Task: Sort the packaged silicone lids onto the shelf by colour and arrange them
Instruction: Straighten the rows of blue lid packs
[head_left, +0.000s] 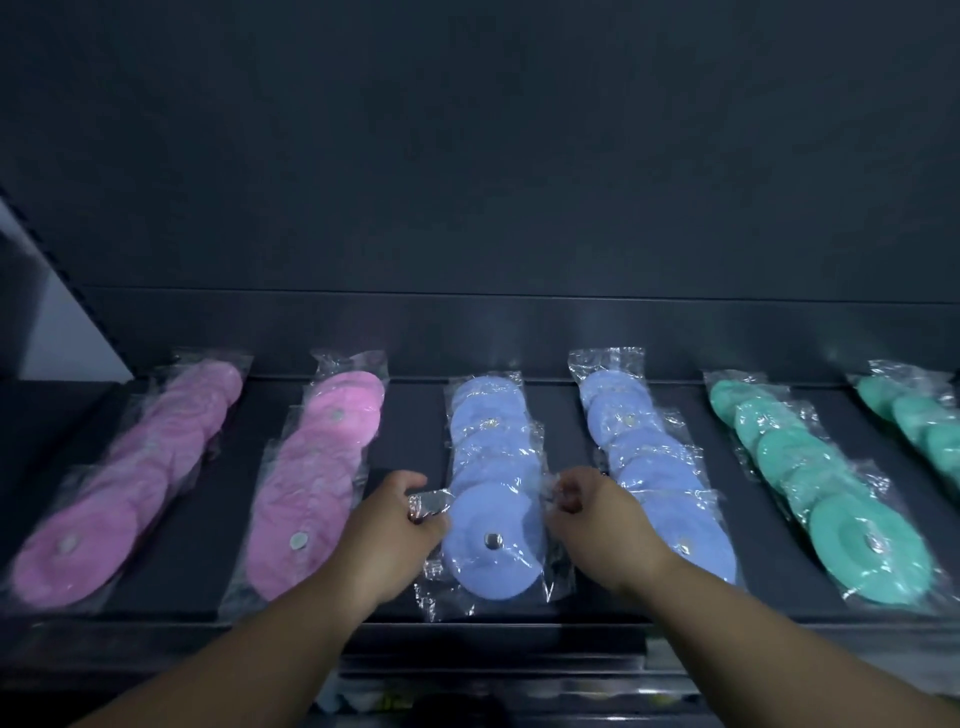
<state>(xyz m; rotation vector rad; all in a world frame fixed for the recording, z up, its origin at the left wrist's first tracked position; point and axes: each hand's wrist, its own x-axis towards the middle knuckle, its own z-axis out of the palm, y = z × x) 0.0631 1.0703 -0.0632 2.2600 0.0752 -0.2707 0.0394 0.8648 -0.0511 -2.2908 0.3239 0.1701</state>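
Left hand (400, 514): fingers curled, pinching the clear wrap at the left edge of the blue lid pack (493, 540).
Right hand (587, 506): fingers curled, pinching the wrap's right edge.
Blue lid pack: flat on the shelf (208, 545), at the front of its row.

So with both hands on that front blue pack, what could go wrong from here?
1. The left hand and right hand pinch only loose wrap beside the front blue pack; the film might slip or tear.
2. That pack overlaps the blue row behind it, so a tug could skew it.
3. The right forearm passes over the neighbouring blue row and may nudge it.
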